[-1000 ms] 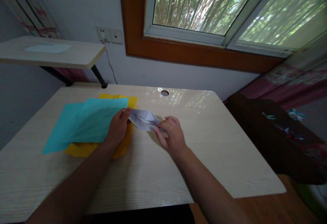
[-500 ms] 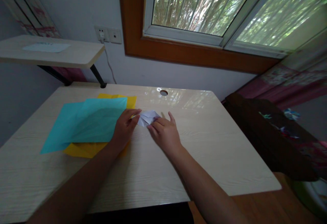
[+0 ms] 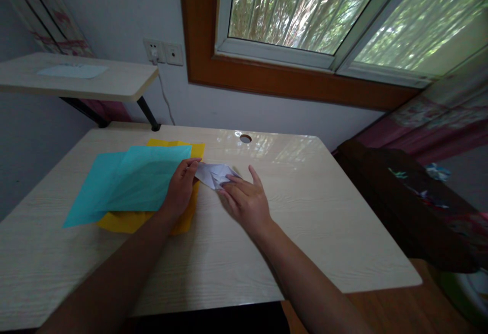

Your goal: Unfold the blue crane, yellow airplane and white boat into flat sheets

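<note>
A small piece of folded white paper (image 3: 214, 175) is held between my two hands, low over the table. My left hand (image 3: 182, 184) pinches its left end between thumb and fingers. At the paper's right end, my right hand (image 3: 247, 196) grips with thumb below and fingers on top, its little finger sticking out. Creases and overlapping flaps show on the paper's upper face. Just left of it lie light-blue sheets (image 3: 148, 179) on top of yellow paper (image 3: 125, 223); my left hand is over their right edge.
The pale wooden table (image 3: 320, 212) has a round cable hole (image 3: 245, 139) near its back edge. A raised shelf (image 3: 125, 84) on black legs stands at the back left, with a white sheet (image 3: 72, 71) on it. A dark cabinet (image 3: 381, 191) with small items is at the right.
My left hand has shifted slightly left along with its end of the folded paper, and more of the paper now shows between the hands. The right hand stays nearly in place.
</note>
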`<state>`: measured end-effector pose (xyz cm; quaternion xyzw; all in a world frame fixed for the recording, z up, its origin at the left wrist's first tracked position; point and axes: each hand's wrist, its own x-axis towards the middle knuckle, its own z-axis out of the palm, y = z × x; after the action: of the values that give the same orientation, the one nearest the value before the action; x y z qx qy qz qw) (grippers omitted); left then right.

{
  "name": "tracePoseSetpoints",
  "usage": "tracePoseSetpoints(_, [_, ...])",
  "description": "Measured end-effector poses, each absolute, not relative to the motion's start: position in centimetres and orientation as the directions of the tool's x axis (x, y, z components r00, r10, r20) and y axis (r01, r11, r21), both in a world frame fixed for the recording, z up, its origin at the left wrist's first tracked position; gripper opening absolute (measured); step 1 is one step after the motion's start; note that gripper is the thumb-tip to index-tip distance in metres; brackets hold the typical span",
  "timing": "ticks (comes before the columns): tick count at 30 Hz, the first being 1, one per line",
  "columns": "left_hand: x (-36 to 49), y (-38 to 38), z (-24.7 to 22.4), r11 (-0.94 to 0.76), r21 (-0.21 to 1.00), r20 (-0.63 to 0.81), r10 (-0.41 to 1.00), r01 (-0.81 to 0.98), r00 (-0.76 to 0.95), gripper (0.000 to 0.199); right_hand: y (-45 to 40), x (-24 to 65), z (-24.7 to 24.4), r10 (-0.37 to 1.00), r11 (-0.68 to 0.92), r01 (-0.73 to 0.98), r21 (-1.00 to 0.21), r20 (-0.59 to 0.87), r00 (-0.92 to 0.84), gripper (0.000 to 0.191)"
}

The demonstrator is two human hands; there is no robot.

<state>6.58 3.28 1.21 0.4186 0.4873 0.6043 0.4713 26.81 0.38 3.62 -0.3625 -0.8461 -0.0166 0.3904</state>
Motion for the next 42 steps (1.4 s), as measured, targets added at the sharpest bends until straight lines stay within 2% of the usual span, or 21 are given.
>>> tracePoseSetpoints(6, [6.5,3.7,1.1,-0.077,0.954,0.036,0.989,-0.291,-0.144,0.035,0.2,27.2,3.8,0.555,0.775,0.575,-0.263,0.719,-0.419,0.015])
tracePoseSetpoints(13, [6.6,3.5,1.8,-0.123,0.957,0.112,0.992,-0.262,-0.058,0.032,0.4,27.6,4.0,0.521,0.810,0.527,-0.258,0.729,-0.444,0.021])
tracePoseSetpoints(16, [6.6,3.2,1.9,-0.172,0.949,0.171,0.985,-0.263,-0.027,0.039,0.6,27.9,4.2,0.494,0.841,0.478,-0.254,0.720,-0.487,0.021])
tracePoseSetpoints(18, [6.6,2.9,2.1,-0.184,0.942,0.190,0.982,-0.279,-0.008,0.048,0.6,28.2,4.2,0.496,0.854,0.430,-0.292,0.706,-0.506,0.021])
tracePoseSetpoints(20, [6.5,2.6,2.3,-0.184,0.932,0.197,0.980,-0.313,0.009,0.052,0.7,28.3,4.2,0.529,0.846,0.363,-0.390,0.699,-0.481,0.019])
tracePoseSetpoints(23, [6.2,2.0,2.6,-0.097,0.926,0.144,0.984,-0.364,0.102,0.052,0.7,28.4,3.6,0.673,0.738,0.255,-0.625,0.652,-0.349,0.010])
tracePoseSetpoints(26, [6.0,1.4,2.8,0.027,0.919,0.081,0.963,-0.394,0.255,0.054,0.9,28.5,2.6,0.867,0.486,0.119,-0.866,0.460,-0.191,0.020])
tracePoseSetpoints(28, [6.0,1.1,2.9,0.054,0.901,0.090,0.947,-0.430,0.308,0.056,1.2,28.4,2.1,0.936,0.327,-0.022,-0.945,0.327,-0.132,0.027])
tracePoseSetpoints(32, [6.5,1.3,3.2,0.081,0.878,0.084,0.944,-0.471,0.320,0.059,1.9,28.3,1.8,0.973,0.175,-0.229,-0.958,0.204,-0.110,0.030])
tracePoseSetpoints(35, [6.7,1.6,3.1,0.099,0.867,0.057,0.954,-0.489,0.294,0.059,2.1,28.2,2.0,0.980,0.129,-0.286,-0.949,0.166,-0.107,0.028])
tracePoseSetpoints(42, [6.4,2.2,2.9,0.059,0.789,0.076,0.978,-0.611,0.193,0.040,1.9,28.0,2.4,0.993,0.054,-0.371,-0.927,0.088,-0.076,0.032])
